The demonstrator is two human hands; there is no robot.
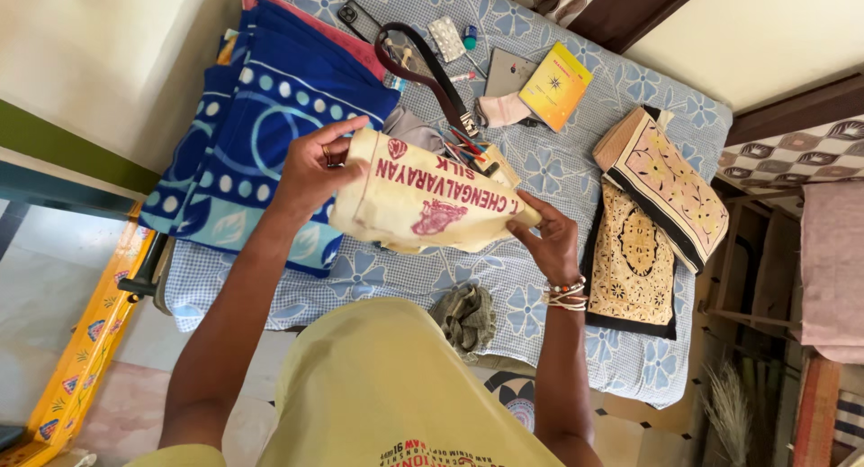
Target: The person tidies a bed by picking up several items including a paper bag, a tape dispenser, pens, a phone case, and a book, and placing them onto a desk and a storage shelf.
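A bed (540, 278) with a blue flower-print sheet fills the room below you, set against a pale wall, with tiled floor at its near side. You hold a cream cloth bag (423, 202) with red print up over the middle of the bed, its long axis running left to right and dipping slightly toward the right. Your left hand (315, 166) is closed on the bag's left end, thumb on the near face and fingers curled over the top edge. Your right hand (547, 237) grips the lower right corner from beneath, fingers pinched on the cloth; bangles sit on that wrist. Both hands are on the bag, one at each end.

What is inside the bag, you cannot tell. Pens (468, 145) poke out just behind its top edge. A folded blue blanket (261, 134) lies behind the left hand. A yellow booklet (555, 85) and a belt (432, 71) lie farther back, patterned folded cloths (652, 215) to the right, and a grey crumpled cloth (466, 316) near you.
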